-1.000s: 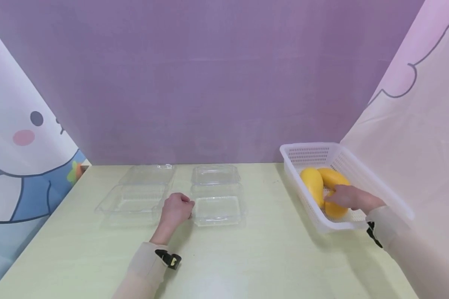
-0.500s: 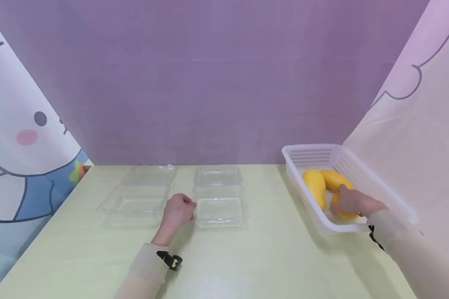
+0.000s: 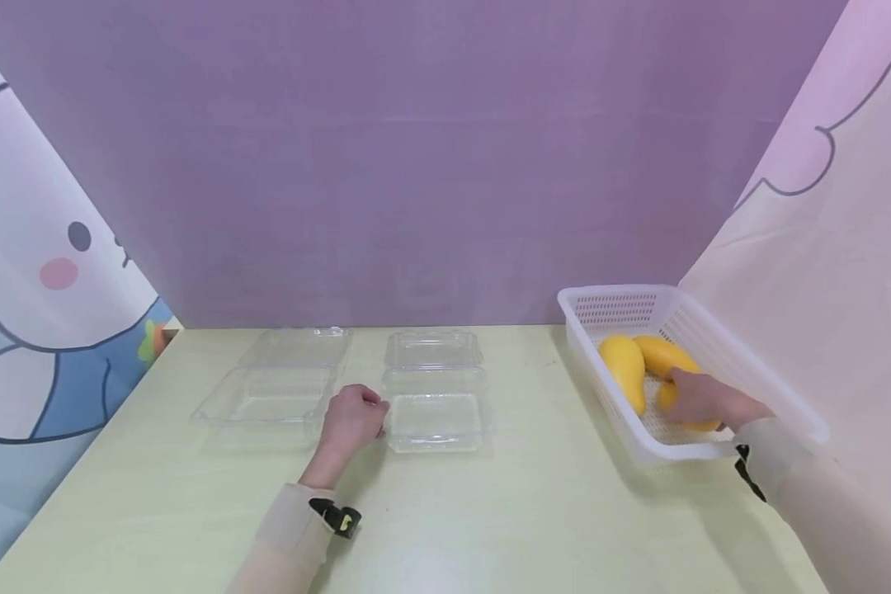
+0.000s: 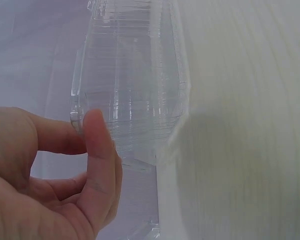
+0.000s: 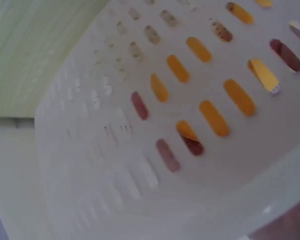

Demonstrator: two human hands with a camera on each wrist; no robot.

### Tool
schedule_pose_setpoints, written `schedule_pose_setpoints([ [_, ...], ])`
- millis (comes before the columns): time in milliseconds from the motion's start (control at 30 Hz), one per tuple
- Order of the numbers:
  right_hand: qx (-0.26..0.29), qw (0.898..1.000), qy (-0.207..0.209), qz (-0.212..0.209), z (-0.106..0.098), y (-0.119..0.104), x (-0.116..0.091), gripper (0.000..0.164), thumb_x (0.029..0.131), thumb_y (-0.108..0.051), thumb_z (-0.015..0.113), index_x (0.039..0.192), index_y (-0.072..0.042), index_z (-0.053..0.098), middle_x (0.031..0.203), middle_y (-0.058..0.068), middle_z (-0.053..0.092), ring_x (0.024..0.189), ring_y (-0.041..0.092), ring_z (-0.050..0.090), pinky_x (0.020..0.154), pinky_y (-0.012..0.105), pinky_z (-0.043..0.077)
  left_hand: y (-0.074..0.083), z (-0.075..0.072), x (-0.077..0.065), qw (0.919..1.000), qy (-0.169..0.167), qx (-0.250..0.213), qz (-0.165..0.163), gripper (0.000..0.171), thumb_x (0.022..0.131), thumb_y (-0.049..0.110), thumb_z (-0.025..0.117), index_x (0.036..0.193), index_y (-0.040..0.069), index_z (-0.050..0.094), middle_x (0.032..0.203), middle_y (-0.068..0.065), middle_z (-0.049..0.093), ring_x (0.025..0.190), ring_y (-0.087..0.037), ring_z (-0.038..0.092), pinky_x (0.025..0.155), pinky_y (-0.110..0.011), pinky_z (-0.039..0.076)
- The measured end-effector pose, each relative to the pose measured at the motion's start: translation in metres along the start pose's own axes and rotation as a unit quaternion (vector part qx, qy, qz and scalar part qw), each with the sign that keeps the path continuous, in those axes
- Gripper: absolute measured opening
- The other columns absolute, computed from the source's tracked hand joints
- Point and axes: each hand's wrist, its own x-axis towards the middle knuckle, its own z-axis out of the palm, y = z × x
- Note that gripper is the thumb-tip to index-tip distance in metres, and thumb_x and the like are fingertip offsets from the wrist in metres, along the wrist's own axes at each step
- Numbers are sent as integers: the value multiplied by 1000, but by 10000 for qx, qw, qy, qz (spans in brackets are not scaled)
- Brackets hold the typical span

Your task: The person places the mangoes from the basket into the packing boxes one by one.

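My left hand [image 3: 352,417] is at the left edge of the right-hand clear plastic clamshell container [image 3: 436,422], its thumb and index finger pinching the rim. In the left wrist view, that container [image 4: 132,75] extends away from the fingertips, lid folded back. On the right, my right hand [image 3: 701,399] reaches into a white perforated basket [image 3: 586,351] and grips a yellow mango that it partly covers. Two other mangoes, a left one [image 3: 624,371] and a rear one [image 3: 664,355], lie beside it. From the right wrist, the basket wall [image 5: 115,170] hides most of the grip; yellow shows through its slots.
A second clear clamshell container [image 3: 275,396] lies unfolded left of my left hand. The pale table [image 3: 490,520] meets a purple backdrop [image 3: 431,165] behind the containers. Printed cloth [image 3: 824,272] hangs close to the basket's right side.
My right hand and the mango under it have shifted slightly to the right inside the basket. My left hand keeps its place at the container's edge.
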Motion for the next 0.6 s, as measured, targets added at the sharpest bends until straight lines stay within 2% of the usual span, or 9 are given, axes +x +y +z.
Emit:
schedule_pose_setpoints([
  [200, 317, 9990, 120, -293, 0, -4, 1, 74, 85, -36, 64, 138, 4, 33, 123, 30, 48, 89, 32, 54, 53, 38, 49, -1, 1, 0, 10000, 16, -35, 66, 22, 89, 16, 61, 100, -3, 62, 72, -5, 66, 54, -11, 62, 56, -28, 47],
  [333, 446, 9984, 192, -292, -1, -7, -1, 74, 84, -38, 64, 139, 3, 35, 126, 30, 48, 92, 31, 54, 57, 38, 49, -2, 1, 0, 9999, 9, -60, 94, 22, 89, 16, 61, 100, -3, 62, 73, -6, 66, 53, -11, 62, 55, -28, 47],
  [600, 738, 9958, 407, -357, -6, -13, -6, 67, 88, -36, 56, 139, 2, 35, 117, 27, 53, 84, 27, 56, 56, 38, 51, -2, -1, 2, 9999, -30, -62, 103, 23, 89, 16, 61, 101, -3, 61, 73, -7, 67, 54, -12, 63, 56, -29, 47],
])
